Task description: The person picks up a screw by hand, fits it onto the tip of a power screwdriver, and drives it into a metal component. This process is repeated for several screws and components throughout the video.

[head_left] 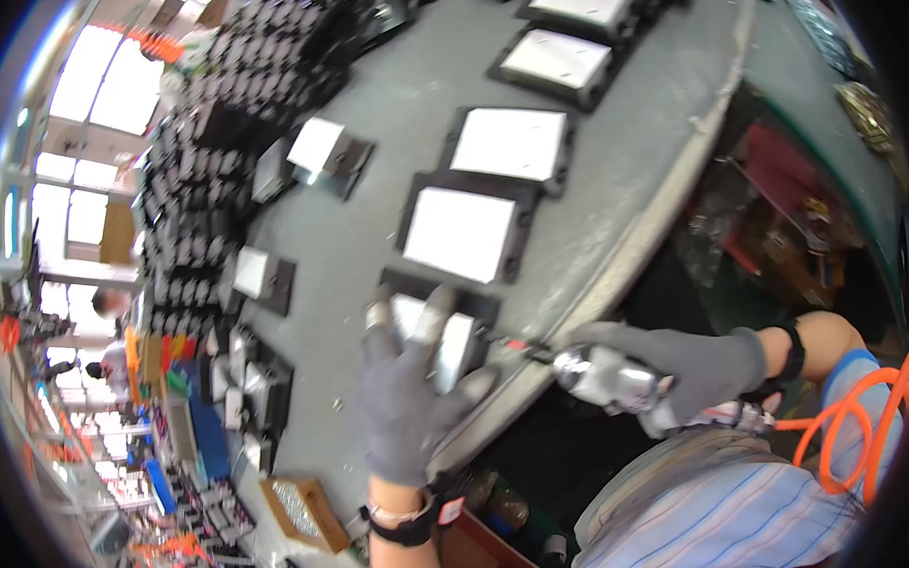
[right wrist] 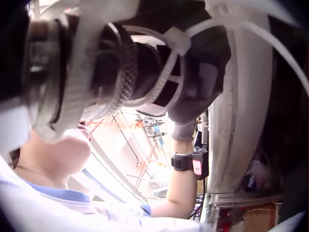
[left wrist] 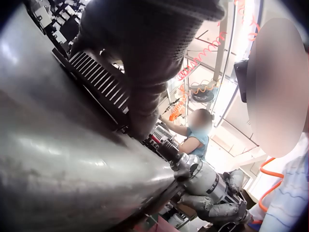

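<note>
On the worktop (head_left: 327, 359) we have the black unit (head_left: 456, 352) under spread fingers of L hand (head_left: 408, 396), while R hand (head_left: 692, 361) has fingers curled round driver (head_left: 618, 380), its bit (head_left: 515, 345) aimed L, twd unit's near side.

The person's left hand (head_left: 409, 406) wears a grey knitted glove (left wrist: 159, 53), and the right hand (head_left: 697, 358) wears a grey one too. Both wrists carry black straps, the left strap (head_left: 405, 532) with a small white-and-red label (head_left: 449, 510). The pale, thinly striped shirt (head_left: 713, 505) has a blue sleeve edge (head_left: 846, 367) and blue collar (right wrist: 58, 193).
</note>
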Available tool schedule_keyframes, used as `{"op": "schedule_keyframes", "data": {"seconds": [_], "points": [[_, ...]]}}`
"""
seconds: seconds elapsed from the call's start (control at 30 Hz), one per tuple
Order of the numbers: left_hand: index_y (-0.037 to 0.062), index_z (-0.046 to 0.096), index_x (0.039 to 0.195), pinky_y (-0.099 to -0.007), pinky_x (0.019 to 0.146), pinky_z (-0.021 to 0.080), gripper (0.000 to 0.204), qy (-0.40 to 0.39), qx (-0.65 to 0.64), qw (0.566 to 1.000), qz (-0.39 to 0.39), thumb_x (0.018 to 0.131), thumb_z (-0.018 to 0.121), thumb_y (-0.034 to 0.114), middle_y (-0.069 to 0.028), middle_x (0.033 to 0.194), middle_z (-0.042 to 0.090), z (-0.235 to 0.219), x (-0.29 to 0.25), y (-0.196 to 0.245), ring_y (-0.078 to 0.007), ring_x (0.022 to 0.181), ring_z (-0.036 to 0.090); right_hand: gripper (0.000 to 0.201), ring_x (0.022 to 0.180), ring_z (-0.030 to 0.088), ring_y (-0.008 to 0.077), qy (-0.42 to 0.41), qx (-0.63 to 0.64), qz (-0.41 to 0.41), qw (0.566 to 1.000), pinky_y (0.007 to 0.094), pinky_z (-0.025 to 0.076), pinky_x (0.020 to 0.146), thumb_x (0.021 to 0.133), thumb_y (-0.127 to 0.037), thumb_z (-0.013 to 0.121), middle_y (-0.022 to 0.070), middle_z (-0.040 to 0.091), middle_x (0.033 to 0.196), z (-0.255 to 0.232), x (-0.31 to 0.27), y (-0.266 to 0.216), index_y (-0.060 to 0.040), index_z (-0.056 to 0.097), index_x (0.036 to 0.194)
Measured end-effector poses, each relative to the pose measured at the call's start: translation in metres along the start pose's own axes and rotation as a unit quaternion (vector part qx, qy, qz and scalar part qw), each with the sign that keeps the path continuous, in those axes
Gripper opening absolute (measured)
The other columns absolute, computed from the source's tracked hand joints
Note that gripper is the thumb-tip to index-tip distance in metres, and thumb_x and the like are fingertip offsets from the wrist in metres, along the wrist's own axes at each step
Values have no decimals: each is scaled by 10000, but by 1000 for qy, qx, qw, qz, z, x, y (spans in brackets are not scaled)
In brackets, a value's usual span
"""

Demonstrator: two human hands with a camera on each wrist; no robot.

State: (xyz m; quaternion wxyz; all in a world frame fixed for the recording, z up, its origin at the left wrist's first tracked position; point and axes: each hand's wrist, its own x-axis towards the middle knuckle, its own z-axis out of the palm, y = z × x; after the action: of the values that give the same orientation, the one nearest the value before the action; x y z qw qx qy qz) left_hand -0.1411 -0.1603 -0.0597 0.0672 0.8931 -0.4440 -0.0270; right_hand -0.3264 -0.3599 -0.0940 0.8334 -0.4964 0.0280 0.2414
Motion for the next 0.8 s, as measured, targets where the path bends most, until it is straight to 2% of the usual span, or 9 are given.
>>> {"op": "schedule_keyframes", "data": {"seconds": [0.1,0.13,0.2,0.27,0.33,0.47,0.57,0.7,0.8], "points": [[120,446,1331,-467,932,392,916,77,-38,995,42,610,697,626,-239,1358,364,10,-13,-10,-399,1187,437,886,843,525,134,1,-72,-20,997,280,466,705,644,-2,576,81,495,979,4,-11,5,-79,156,1420],[38,470,1287,-446,928,397,838,112,-51,991,53,681,682,577,-214,1321,431,10,-19,-16,-324,1198,439,902,852,527,136,-7,-45,6,999,285,466,719,644,-2,577,90,500,997,6,-16,5,-77,132,1425],[38,537,1221,-423,877,419,658,250,-264,922,-130,750,668,478,-161,1194,537,17,-44,-42,-275,1073,509,941,876,545,152,-23,-49,24,998,290,462,754,645,-3,576,121,509,1036,7,-16,10,-73,68,1433],[5,622,1075,-308,755,469,408,313,-330,855,-249,760,712,249,-96,977,641,26,-70,-95,-171,885,585,948,876,555,162,-38,-84,18,996,293,464,752,642,-11,580,128,511,1047,7,-10,17,-76,63,1434],[-7,665,952,-239,661,470,263,301,-190,878,-321,729,730,115,-66,787,664,15,-80,-108,-127,697,594,962,859,579,193,-64,-114,42,991,308,473,746,629,-49,587,142,520,1055,8,-4,19,-86,59,1432],[-16,677,881,-235,646,466,213,202,-183,875,-400,742,720,139,-72,747,667,7,-68,-91,-122,650,583,935,843,585,221,-77,-112,54,989,314,470,739,635,-79,557,140,540,1004,18,10,19,-91,63,1428],[-18,676,886,-230,636,460,193,211,-162,884,-385,761,697,126,-72,745,664,16,-71,-101,-110,652,578,926,820,590,221,-89,-154,27,984,310,463,734,643,-84,547,133,540,990,22,14,21,-98,59,1430],[-12,647,889,-229,626,455,148,282,-273,856,-337,804,655,110,-51,764,633,14,-80,-101,-116,650,561,917,779,590,219,-87,-134,13,987,315,456,713,650,-78,533,123,548,952,24,15,27,-102,55,1433],[9,599,941,-236,631,459,147,258,-405,817,-319,823,627,93,-59,823,615,10,-79,-73,-121,691,561,905,704,579,188,-96,-150,17,984,321,445,659,663,-62,530,100,560,847,28,15,24,-98,55,1433]]}}
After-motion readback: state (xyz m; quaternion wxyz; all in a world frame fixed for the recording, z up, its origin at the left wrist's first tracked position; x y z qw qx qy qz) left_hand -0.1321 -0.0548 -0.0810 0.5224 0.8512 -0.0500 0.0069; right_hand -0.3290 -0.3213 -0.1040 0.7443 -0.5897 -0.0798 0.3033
